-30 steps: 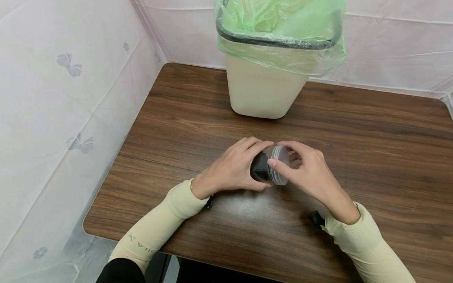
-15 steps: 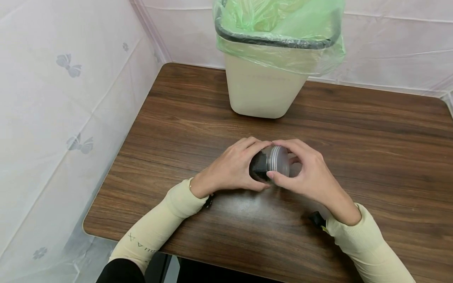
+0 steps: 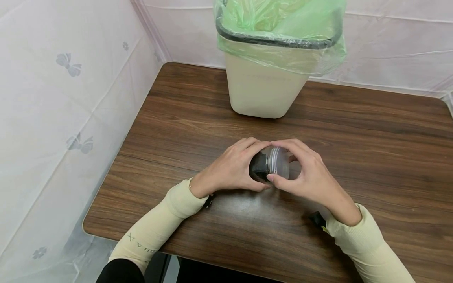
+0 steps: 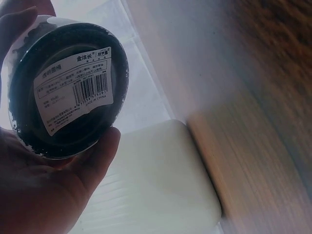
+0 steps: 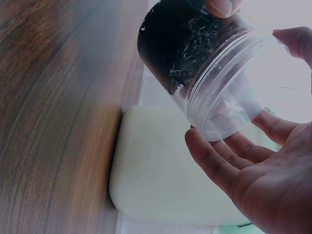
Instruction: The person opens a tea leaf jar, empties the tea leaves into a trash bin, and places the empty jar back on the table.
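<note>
A clear plastic jar [image 3: 259,167] with black contents is held tilted over the table, its transparent screw lid [image 3: 281,163] toward the right. My left hand [image 3: 228,169] grips the jar's body from the left, thumb on the near side and fingers over the far side. My right hand [image 3: 313,171] holds the lid's rim between thumb and fingers. In the left wrist view, a white label [image 4: 75,90] with a barcode covers much of the jar's base. Through the clear lid in the right wrist view, no dark material shows against its top.
A cream bin [image 3: 265,86] with a green plastic bag [image 3: 283,59] over its dark rim stands at the table's back. The brown wooden table [image 3: 152,149] is bordered by white sheeting [image 3: 53,110] at left and behind.
My right thumb has slid down the lid's near side and the right fingers have shifted leftward over its far edge. My left hand and the jar have barely moved.
</note>
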### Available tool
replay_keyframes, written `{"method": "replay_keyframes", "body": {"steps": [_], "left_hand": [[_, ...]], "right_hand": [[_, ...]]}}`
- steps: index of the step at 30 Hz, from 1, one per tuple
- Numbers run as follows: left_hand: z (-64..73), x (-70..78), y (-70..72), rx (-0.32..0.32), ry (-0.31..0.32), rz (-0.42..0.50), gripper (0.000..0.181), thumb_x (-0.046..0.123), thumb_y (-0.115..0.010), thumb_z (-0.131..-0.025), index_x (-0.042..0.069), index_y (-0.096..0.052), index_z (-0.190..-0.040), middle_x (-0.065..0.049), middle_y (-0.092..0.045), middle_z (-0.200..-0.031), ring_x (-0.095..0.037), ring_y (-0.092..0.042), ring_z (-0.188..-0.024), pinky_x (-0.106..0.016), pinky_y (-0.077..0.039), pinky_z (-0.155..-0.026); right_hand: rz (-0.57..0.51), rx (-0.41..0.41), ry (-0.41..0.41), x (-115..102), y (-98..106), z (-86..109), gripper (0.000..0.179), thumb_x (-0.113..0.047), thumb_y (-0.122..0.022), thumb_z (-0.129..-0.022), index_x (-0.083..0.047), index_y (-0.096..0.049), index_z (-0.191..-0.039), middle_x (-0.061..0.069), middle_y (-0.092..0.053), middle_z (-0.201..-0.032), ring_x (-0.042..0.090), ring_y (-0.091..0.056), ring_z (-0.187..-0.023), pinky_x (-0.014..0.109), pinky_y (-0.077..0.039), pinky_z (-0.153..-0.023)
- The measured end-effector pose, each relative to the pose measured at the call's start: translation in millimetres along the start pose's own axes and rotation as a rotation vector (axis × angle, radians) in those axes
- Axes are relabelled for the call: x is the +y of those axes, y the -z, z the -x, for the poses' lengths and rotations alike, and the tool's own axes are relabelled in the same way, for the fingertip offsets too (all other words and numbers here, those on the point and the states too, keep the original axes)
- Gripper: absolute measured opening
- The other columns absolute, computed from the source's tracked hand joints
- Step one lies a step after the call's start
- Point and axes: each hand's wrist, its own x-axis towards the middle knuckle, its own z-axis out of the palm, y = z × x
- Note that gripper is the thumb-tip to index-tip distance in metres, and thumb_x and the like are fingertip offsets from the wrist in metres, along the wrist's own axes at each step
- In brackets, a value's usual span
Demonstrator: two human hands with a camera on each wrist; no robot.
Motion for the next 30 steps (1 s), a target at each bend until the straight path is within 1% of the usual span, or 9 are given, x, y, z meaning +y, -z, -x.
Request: {"method": "replay_keyframes", "body": {"steps": [15,22,27,30], "left_hand": [[1.0,-0.4,-0.1,-0.006,0.006,0.0,0.087,0.05,-0.085,-0.067,0.009,-0.056,-0.138,0.001,-0.057,-0.116,-0.011,-0.052,-0.102,-0.026,-0.045,-0.089],[0.4,0.4,0.2,-0.016,0.023,0.004,0.091,0.051,-0.086,-0.066,0.009,-0.054,-0.14,0.0,-0.057,-0.118,-0.012,-0.053,-0.105,-0.028,-0.045,-0.091],[0.2,0.5,-0.9,-0.01,0.01,0.002,0.092,0.051,-0.087,-0.066,0.009,-0.054,-0.14,0.0,-0.057,-0.12,-0.013,-0.053,-0.106,-0.028,-0.045,-0.092],[-0.1,0.2,-2.0,-0.01,0.0,0.006,0.092,0.051,-0.087,-0.066,0.009,-0.054,-0.14,0.0,-0.057,-0.121,-0.013,-0.053,-0.108,-0.028,-0.044,-0.093]], "right_hand": [[0.009,-0.017,-0.004,-0.3,-0.5,-0.1,0.069,-0.023,-0.086,-0.076,-0.015,-0.058,-0.139,-0.003,-0.06,-0.131,0.011,-0.057,-0.11,0.028,-0.051,-0.083],[0.0,-0.028,-0.018,0.2,0.3,-0.1,0.072,-0.022,-0.085,-0.077,-0.018,-0.055,-0.143,-0.005,-0.059,-0.132,0.011,-0.056,-0.11,0.029,-0.051,-0.084],[-0.02,-0.019,-0.031,1.7,1.0,-0.1,0.074,-0.02,-0.086,-0.078,-0.018,-0.054,-0.144,-0.004,-0.06,-0.131,0.012,-0.057,-0.112,0.029,-0.051,-0.084],[-0.021,-0.003,-0.049,2.7,1.0,-0.6,0.071,-0.019,-0.085,-0.079,-0.017,-0.054,-0.143,-0.002,-0.061,-0.131,0.013,-0.057,-0.114,0.031,-0.051,-0.084]]}}
